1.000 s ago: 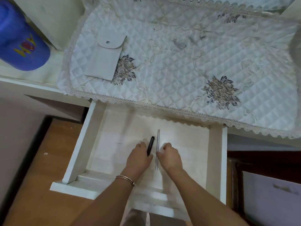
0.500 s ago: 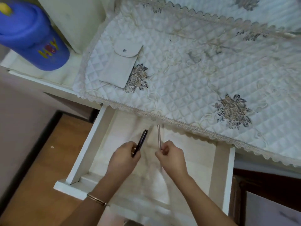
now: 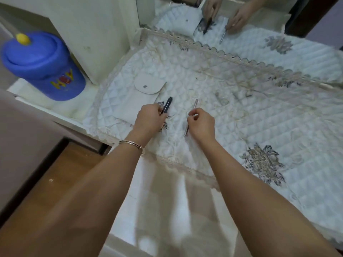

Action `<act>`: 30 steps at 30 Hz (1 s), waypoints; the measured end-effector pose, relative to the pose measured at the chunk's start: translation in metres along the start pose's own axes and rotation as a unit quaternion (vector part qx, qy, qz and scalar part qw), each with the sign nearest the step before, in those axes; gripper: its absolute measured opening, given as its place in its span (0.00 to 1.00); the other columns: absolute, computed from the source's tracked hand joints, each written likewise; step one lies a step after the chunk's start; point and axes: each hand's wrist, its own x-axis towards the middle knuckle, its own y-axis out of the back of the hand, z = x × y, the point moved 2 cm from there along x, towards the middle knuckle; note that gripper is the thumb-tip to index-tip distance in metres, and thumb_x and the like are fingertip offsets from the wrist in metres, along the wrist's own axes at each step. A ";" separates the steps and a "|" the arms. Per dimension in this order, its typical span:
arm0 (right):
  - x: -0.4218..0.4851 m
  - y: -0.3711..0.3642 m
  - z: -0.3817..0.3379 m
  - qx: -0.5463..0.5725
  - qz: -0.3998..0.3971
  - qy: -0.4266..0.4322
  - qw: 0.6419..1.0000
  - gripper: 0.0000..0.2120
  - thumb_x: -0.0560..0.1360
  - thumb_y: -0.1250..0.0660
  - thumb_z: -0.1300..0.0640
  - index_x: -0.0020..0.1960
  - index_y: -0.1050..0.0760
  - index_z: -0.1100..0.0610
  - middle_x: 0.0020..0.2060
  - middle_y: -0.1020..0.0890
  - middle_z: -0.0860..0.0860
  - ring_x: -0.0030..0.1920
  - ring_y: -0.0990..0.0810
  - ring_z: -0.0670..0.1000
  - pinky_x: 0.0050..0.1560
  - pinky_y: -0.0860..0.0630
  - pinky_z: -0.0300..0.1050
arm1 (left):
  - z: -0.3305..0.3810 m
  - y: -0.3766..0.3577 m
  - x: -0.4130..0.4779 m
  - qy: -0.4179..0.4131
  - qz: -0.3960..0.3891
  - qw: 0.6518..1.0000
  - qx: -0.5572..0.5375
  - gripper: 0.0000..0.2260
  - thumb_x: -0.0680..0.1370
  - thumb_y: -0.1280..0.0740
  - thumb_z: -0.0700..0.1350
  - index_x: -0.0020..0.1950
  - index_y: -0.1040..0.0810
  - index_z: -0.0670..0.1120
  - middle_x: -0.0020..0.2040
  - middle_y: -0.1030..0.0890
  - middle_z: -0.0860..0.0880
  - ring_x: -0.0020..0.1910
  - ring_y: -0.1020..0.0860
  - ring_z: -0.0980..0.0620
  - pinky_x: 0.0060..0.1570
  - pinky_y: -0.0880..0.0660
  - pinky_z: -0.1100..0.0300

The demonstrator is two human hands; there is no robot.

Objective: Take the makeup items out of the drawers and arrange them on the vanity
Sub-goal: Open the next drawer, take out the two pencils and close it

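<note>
Quilted white cloth [image 3: 241,112] with lace edging and embroidered flowers covers the vanity top, and a mirror [image 3: 259,25] behind it repeats both hands. The left hand [image 3: 148,118], a thin bangle [image 3: 130,143] on its wrist, curls round a short black stick [image 3: 167,105] (an eyeliner or mascara, by the look of it), holding it near the lower end so the far tip points away over the cloth. The right hand [image 3: 201,125] pinches a slim silver stick [image 3: 195,104] between thumb and fingertips at about mid-length, which suits laying it down flat. Both items run roughly parallel, a little apart, just beside a white snap-flap pouch [image 3: 144,95] already lying on the cloth. That suggests a tidy row is intended. Whether either stick touches the fabric yet is hard to tell through the blur. Below the arms the open drawer [image 3: 144,210] looks smeared and its contents cannot be made out. A blue lidded tub [image 3: 42,65] stands off to the left.
</note>
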 end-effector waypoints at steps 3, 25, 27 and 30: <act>0.007 -0.014 0.007 -0.050 -0.026 0.010 0.998 0.10 0.74 0.40 0.63 0.51 0.23 0.63 0.41 0.22 0.56 0.42 0.24 0.54 0.43 0.29 0.44 | -0.008 -0.009 0.005 -0.001 -0.017 0.999 0.033 0.08 0.74 0.35 0.44 0.46 0.23 0.40 0.45 0.19 0.39 0.47 0.23 0.40 0.45 0.27 0.52; -0.362 0.011 0.138 -0.161 -0.116 -0.108 0.974 0.09 0.75 0.37 0.52 0.53 0.23 0.53 0.46 0.22 0.47 0.49 0.24 0.48 0.54 0.28 0.41 | -0.173 -0.002 -0.280 -0.085 -0.281 0.946 0.135 0.08 0.78 0.41 0.49 0.46 0.23 0.52 0.47 0.19 0.50 0.46 0.22 0.53 0.42 0.30 0.64; -0.388 0.007 0.144 -0.190 -0.114 -0.116 0.968 0.12 0.75 0.37 0.49 0.56 0.23 0.53 0.51 0.20 0.48 0.53 0.24 0.49 0.57 0.28 0.42 | -0.180 0.004 -0.295 -0.100 -0.287 0.944 0.130 0.09 0.78 0.41 0.51 0.41 0.25 0.53 0.44 0.19 0.50 0.44 0.23 0.54 0.37 0.33 0.68; -0.406 0.004 0.141 -0.204 -0.081 -0.081 0.972 0.14 0.73 0.33 0.50 0.57 0.23 0.55 0.54 0.19 0.50 0.57 0.23 0.52 0.59 0.29 0.43 | -0.187 0.013 -0.307 -0.125 -0.261 0.951 0.109 0.12 0.76 0.37 0.53 0.55 0.22 0.50 0.51 0.18 0.51 0.49 0.23 0.55 0.48 0.32 0.69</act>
